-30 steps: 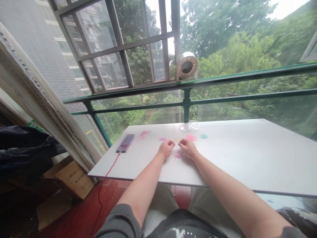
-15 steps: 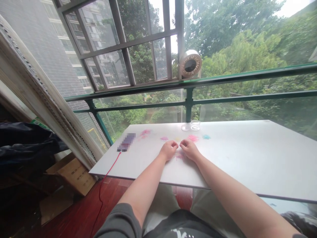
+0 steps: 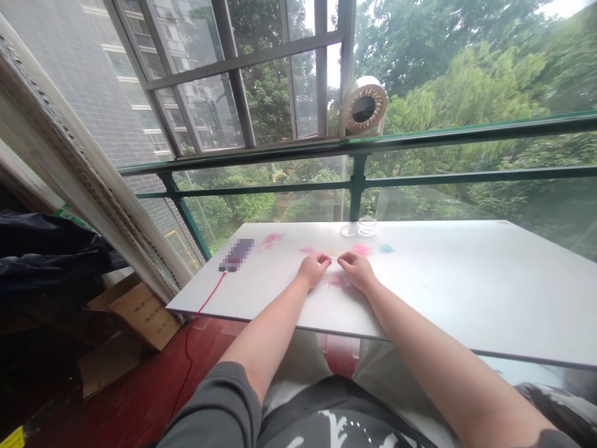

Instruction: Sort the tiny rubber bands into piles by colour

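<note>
Both my hands rest on a white table, close together near its middle. My left hand has its fingers curled into a pinch, and my right hand is curled the same way, fingertips almost meeting. What they pinch is too small to make out. A pale pink patch lies on the table between and under them. Beyond the hands lie small coloured piles: pink, teal, magenta and a larger pink smear.
Two small clear dishes stand at the table's far edge. A blurred dark device with a red cable lies at the left. A green railing carries a round white fan. Cardboard boxes sit on the floor at the left.
The view tilted slightly, so table and hands sit a little higher in frame. The hands stayed together with fingers pinched, shifting only slightly.
</note>
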Tool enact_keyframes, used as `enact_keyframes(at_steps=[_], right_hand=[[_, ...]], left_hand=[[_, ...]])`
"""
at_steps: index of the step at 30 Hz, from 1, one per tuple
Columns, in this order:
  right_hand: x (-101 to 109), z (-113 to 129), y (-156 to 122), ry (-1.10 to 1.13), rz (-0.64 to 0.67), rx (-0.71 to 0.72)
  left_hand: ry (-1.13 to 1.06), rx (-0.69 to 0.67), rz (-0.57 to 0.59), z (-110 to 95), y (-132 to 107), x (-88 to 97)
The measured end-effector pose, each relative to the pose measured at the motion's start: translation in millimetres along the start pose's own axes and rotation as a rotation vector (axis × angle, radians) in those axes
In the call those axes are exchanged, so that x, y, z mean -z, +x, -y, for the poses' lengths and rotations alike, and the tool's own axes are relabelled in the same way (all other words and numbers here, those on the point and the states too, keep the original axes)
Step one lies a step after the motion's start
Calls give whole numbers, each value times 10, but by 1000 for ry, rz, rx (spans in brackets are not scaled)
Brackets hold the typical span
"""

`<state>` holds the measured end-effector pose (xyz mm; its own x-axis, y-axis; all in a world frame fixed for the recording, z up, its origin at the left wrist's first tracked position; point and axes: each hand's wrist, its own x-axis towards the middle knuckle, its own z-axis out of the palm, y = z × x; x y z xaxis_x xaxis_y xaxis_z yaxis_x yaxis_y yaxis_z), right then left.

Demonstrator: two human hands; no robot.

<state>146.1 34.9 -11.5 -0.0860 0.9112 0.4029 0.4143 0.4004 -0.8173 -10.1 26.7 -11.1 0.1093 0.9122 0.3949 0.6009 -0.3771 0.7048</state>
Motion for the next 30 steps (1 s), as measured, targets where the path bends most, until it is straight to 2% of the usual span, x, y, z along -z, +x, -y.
enact_keyframes(at_steps=[9,13,18,24,30], right_hand=[[-30,-96,44,117,-34,-28],[-22,-133,45,202,-92,-65],[92,-163,-2,79,-185,-110],[158,-169,-35,-18,-75,-131],[129,-153,-38,-49,-14,-117]], left_hand=[[-6,29,3,11,25,11],[-17,25,-10,13,22,19],[-25,63,-70,0,4,33],[-35,115,-149,19,2,67],[65,194,-210,194,115,293]])
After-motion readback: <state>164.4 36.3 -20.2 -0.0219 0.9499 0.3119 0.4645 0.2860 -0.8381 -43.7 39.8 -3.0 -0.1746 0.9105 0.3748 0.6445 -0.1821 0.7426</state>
